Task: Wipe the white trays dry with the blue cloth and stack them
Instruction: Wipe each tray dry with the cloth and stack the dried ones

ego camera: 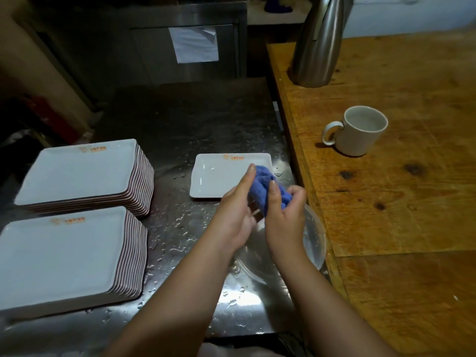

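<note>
A bunched blue cloth (268, 188) is held between both hands above the wet steel counter. My left hand (235, 211) holds its left side with fingers reaching up along it. My right hand (284, 217) grips its right side with curled fingers. Just beyond the hands a single white tray (219, 176) lies flat on the counter, its near right corner hidden by the cloth. Two tall stacks of white trays stand at the left, one farther back (79, 173) and one nearer (61, 256).
The steel counter (180, 240) is covered in water drops. A clear bowl (313, 238) sits under my right hand at the counter's right edge. On the raised wooden table (399, 202) to the right stand a white mug (359, 130) and a steel jug (319, 39).
</note>
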